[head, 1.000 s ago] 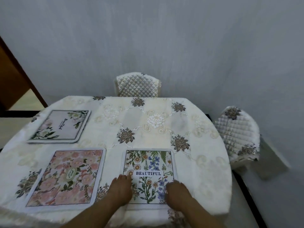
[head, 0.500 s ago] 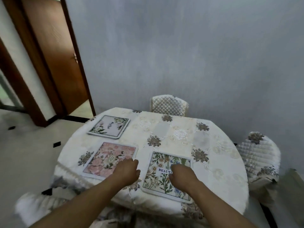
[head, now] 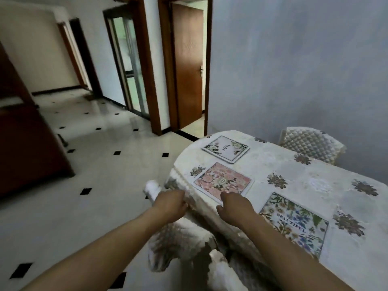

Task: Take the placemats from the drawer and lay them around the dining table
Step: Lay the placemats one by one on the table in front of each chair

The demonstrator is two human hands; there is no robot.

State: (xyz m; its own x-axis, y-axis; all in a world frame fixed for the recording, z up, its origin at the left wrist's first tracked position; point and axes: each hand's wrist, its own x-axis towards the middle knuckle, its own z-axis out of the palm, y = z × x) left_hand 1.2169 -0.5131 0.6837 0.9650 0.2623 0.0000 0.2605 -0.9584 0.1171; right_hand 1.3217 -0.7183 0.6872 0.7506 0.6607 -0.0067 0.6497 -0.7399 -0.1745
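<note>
Three floral placemats lie on the dining table (head: pixel 294 171), which wears a cream embroidered cloth. The white one (head: pixel 225 148) is farthest, the pink one (head: pixel 222 182) in the middle, and the one printed BEAUTIFUL (head: pixel 298 222) nearest on the right. My right hand (head: pixel 234 207) hovers over the near edge of the pink mat with fingers loosely curled and nothing in it. My left hand (head: pixel 170 203) hangs just off the table's edge, also holding nothing. No drawer is in view.
A quilted chair (head: pixel 310 147) stands behind the table by the grey wall. Another covered chair (head: pixel 184 242) sits below my arms. A tiled floor (head: pixel 94 164) stretches left toward a wooden door (head: pixel 186 66), a glass door and a dark cabinet (head: pixel 25 143).
My hands have lifted off the BEAUTIFUL placemat and drifted left, to the pink mat and the table's edge. My view has swung left, bringing the floor and doorways into sight.
</note>
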